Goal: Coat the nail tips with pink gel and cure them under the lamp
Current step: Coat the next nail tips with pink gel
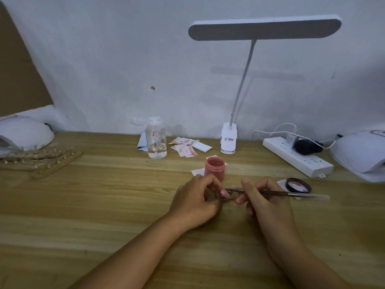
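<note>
Watching through the head camera, I see my left hand [195,197] low over the tabletop [104,205], its fingers [209,181] curled and pinching a small holder [226,199] that carries a pink nail tip [223,192]. My right hand [264,199] grips a thin brush [270,192], fingers clamped on its shaft, bristle end at the tip (actual contact I cannot tell). Just behind both hands stands the open gel jar [215,168]; its lid [298,185] lies to the right. A cure lamp [25,132] sits at the far left with sticks [41,161] beside it, a second lamp [360,153] at the far right.
</note>
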Demonstrator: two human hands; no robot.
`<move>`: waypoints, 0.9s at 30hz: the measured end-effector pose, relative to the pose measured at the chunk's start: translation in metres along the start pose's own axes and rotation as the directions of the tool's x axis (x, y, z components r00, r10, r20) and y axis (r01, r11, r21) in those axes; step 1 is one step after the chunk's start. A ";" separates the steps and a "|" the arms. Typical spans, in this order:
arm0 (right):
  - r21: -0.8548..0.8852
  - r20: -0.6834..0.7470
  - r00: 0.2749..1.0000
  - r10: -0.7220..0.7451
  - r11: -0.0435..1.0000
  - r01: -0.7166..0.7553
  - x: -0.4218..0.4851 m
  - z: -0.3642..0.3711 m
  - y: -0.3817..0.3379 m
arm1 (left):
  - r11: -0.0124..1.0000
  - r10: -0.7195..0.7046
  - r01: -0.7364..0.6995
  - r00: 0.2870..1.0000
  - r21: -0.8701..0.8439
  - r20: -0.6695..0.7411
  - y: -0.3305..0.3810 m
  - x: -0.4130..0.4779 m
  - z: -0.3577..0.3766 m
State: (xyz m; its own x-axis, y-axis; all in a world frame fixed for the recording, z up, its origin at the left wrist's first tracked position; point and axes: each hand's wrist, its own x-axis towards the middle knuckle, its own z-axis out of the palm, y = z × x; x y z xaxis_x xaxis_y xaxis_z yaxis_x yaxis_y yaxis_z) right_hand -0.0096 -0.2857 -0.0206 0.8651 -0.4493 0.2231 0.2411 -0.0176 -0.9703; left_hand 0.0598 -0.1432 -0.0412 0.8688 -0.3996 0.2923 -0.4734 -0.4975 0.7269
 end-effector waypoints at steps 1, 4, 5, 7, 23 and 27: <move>0.005 -0.013 1.000 0.008 1.000 -0.008 0.001 0.000 0.000 | 1.000 -0.001 0.001 1.000 -0.003 0.001 0.000 0.000 0.000; 0.008 -0.042 0.999 0.023 1.000 -0.023 0.003 0.002 0.001 | 1.000 0.000 0.000 1.000 0.000 -0.003 0.000 0.001 0.000; 0.006 -0.047 0.998 0.029 1.000 -0.029 0.003 0.003 0.001 | 1.000 0.001 -0.001 1.000 -0.001 -0.008 0.000 0.001 0.000; -0.015 -0.050 0.998 0.033 0.999 -0.034 0.003 0.004 0.002 | 1.000 0.006 -0.006 1.000 -0.003 -0.014 0.000 0.001 0.001; -0.050 -0.100 0.993 0.060 0.997 -0.065 0.003 0.003 0.002 | 1.000 0.015 -0.015 1.000 0.017 -0.010 -0.003 0.001 0.001; -0.034 -0.101 0.993 0.059 0.997 -0.063 0.003 0.003 0.001 | 1.000 0.015 -0.015 1.000 0.016 -0.008 -0.001 0.001 0.000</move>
State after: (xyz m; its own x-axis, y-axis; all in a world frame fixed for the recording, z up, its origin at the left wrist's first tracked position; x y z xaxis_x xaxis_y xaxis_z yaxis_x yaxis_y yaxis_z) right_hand -0.0055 -0.2839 -0.0207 0.8291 -0.5372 0.1548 0.1713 -0.0195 -0.9850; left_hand 0.0608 -0.1432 -0.0420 0.8626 -0.4012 0.3083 -0.4888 -0.5034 0.7125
